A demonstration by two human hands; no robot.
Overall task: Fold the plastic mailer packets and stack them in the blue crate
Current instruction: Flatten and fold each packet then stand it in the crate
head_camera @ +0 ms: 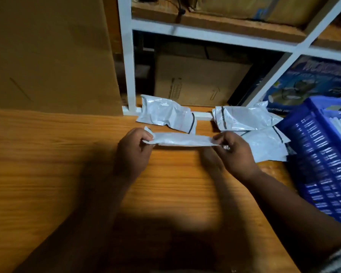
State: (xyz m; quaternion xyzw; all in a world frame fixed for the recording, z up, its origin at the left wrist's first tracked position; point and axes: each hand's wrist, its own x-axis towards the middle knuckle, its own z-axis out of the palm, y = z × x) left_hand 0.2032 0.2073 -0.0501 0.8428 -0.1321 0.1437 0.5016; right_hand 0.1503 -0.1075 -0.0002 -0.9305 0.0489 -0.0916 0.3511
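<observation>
Pinching mailer packet ends btwn fingers, L hand & R hand.

Upward arrow mark on cardboard box, blue box lettering — too blurred to read

Blue crate running off right edge, contents inside blurring into pale streaks. Printing on blue box smearing, unreadable. Right hand hiding mailer end.
</observation>
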